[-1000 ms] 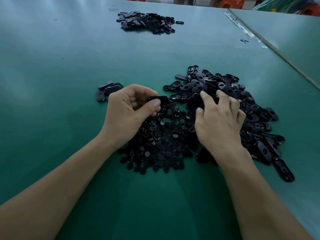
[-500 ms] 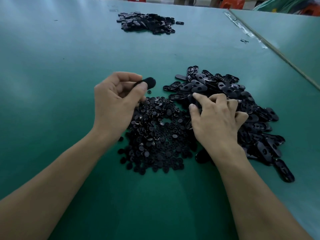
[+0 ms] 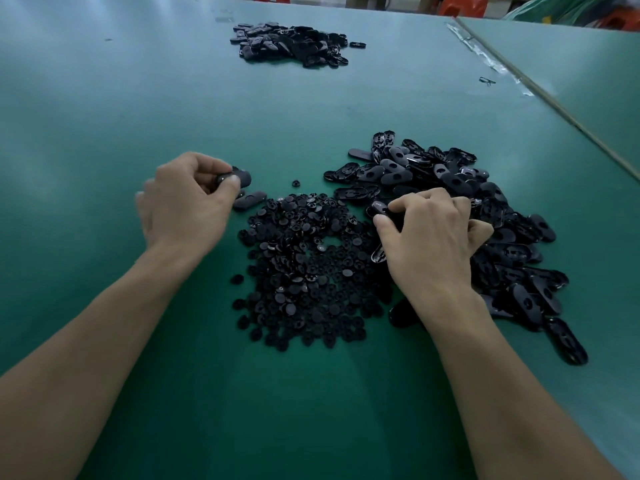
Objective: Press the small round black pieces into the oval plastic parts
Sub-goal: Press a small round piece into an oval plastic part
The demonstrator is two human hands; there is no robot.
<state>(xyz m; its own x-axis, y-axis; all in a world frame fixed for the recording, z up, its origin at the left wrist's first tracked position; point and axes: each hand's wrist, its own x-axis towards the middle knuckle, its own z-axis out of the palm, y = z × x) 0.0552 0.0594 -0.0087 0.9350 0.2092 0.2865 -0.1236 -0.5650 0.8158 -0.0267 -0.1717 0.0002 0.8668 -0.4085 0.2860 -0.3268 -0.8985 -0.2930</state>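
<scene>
Black round pieces (image 3: 304, 271) beside oval parts (image 3: 450, 174)

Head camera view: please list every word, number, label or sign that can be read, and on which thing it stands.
No readable text in this view.
Tiny pale mark on the black oval plastic part gripped by the right hand: too small to read.
Green table: no label or print visible.
</scene>
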